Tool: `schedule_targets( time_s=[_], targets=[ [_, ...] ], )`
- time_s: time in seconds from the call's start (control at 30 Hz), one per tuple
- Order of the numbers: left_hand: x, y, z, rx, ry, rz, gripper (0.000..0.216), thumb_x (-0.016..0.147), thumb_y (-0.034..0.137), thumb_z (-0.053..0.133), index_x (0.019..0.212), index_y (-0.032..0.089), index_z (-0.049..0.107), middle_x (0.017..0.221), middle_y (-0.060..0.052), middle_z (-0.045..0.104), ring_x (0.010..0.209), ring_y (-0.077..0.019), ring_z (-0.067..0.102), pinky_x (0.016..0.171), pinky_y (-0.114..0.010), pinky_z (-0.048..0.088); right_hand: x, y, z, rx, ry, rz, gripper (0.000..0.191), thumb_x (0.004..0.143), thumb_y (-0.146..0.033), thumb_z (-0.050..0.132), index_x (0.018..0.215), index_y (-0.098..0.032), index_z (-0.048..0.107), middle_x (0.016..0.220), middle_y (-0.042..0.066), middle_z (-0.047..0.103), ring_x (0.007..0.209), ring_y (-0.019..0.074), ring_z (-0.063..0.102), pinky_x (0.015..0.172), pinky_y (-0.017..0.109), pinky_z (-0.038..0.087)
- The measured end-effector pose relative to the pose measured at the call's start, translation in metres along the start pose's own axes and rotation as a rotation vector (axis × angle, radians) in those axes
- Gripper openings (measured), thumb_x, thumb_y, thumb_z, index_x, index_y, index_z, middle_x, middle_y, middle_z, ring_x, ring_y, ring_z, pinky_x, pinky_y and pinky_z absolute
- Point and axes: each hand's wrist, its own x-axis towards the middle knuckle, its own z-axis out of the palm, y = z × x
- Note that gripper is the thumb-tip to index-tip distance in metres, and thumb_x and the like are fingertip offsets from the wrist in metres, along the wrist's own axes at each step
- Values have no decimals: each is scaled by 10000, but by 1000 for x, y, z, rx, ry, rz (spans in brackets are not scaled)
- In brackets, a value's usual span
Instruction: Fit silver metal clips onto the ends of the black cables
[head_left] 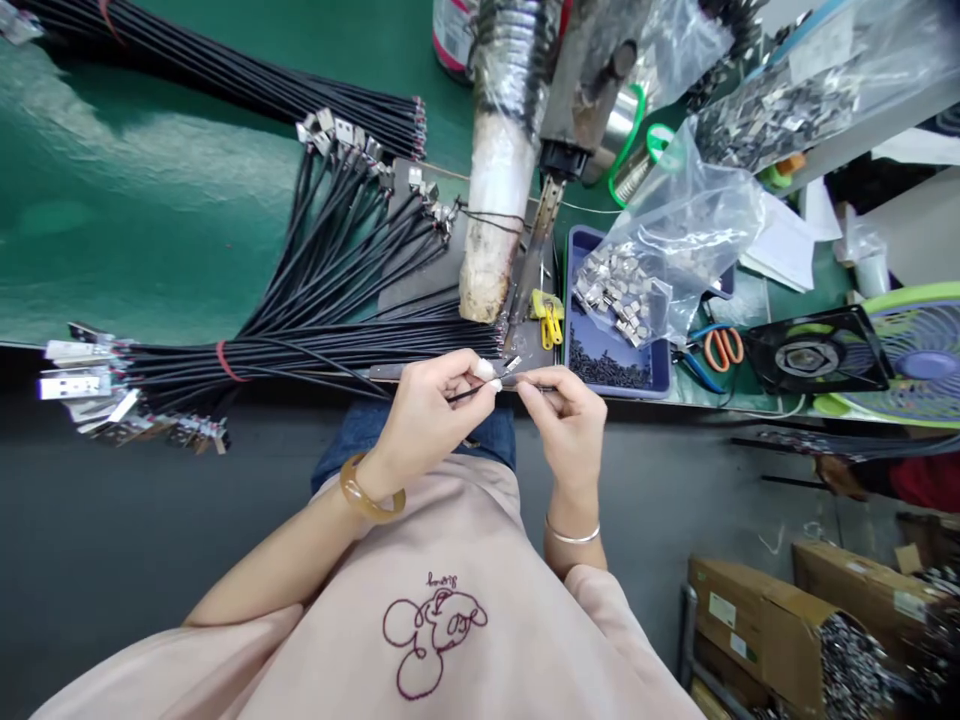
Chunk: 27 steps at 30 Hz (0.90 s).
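At the table's front edge my left hand [439, 405] pinches a thin black cable [463, 395], with white covers on its thumb and fingertip. My right hand [566, 415] is close beside it, thumb and finger closed together on something small and dark that the fingers mostly hide. A small metal connector piece [513, 364] shows just above the meeting fingertips; what it rests on cannot be made out. Left of my hands lies a bundle of black cables [337, 350], tied with a red rubber band [225, 362], with metal USB plugs [75, 385] at its left end.
A wrapped duct hose [491, 220] hangs over the table beside a soldering iron [547, 215]. A blue tray [664, 375] holds metal shells [615, 290] and small black parts. Yellow clippers [551, 325], orange-handled scissors [724, 347] and a black fan [817, 352] lie nearby. Cartons [750, 620] stand at lower right.
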Motion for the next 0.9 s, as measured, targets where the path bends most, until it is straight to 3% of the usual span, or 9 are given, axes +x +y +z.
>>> schedule_targets(
  time_s=[0.1, 0.3, 0.5, 0.67, 0.77, 0.83, 0.9],
  targets=[
    [-1, 1, 2, 48, 2, 37, 89, 826, 189, 636, 750, 159, 600, 617, 32, 529, 544, -76, 433, 506, -200, 339, 1, 3, 10, -36, 20, -19, 239, 982, -361, 594, 837, -197, 690, 787, 1, 681, 651, 103, 578, 603, 243, 451],
    [-2, 3, 2, 113, 2, 122, 118, 813, 116, 628, 718, 168, 583, 591, 55, 470, 529, -67, 367, 494, -204, 299, 3, 6, 10, -25, -17, -67, 287, 1014, -362, 544, 785, -204, 614, 758, -16, 647, 700, 112, 617, 651, 242, 473],
    [-1, 4, 2, 135, -4, 172, 128, 805, 90, 621, 714, 172, 583, 579, 65, 458, 521, -68, 369, 502, -211, 307, 1, 4, 10, -44, -32, -56, 298, 1014, -380, 540, 783, -205, 608, 740, -19, 620, 672, 111, 581, 623, 247, 448],
    [-2, 3, 1, 147, -18, 221, 149, 808, 73, 631, 702, 166, 584, 575, 70, 445, 508, -61, 356, 499, -211, 304, -1, 2, 12, -150, 32, -130, 304, 961, -363, 638, 709, -195, 609, 667, -47, 566, 564, 77, 428, 582, 243, 382],
    [-3, 5, -3, 127, -46, 251, 97, 816, 91, 654, 746, 158, 641, 598, 55, 504, 511, -63, 384, 498, -206, 327, 1, 2, 8, -78, 64, -34, 248, 926, -390, 670, 777, -193, 670, 678, -44, 601, 522, 67, 387, 534, 238, 362],
    [-2, 7, -7, 95, -85, 219, 81, 838, 128, 654, 764, 153, 676, 600, 39, 543, 517, -70, 413, 505, -205, 357, 3, 2, 3, -2, 20, 37, 226, 917, -403, 669, 839, -194, 709, 685, -38, 621, 497, 67, 381, 486, 232, 334],
    [-1, 9, -11, 11, -132, 122, 123, 868, 178, 635, 768, 145, 698, 603, 14, 588, 532, -84, 478, 524, -204, 412, 2, 2, 0, 18, -27, 12, 206, 917, -394, 670, 889, -202, 738, 724, -25, 655, 488, 66, 385, 458, 232, 311]
  ],
)
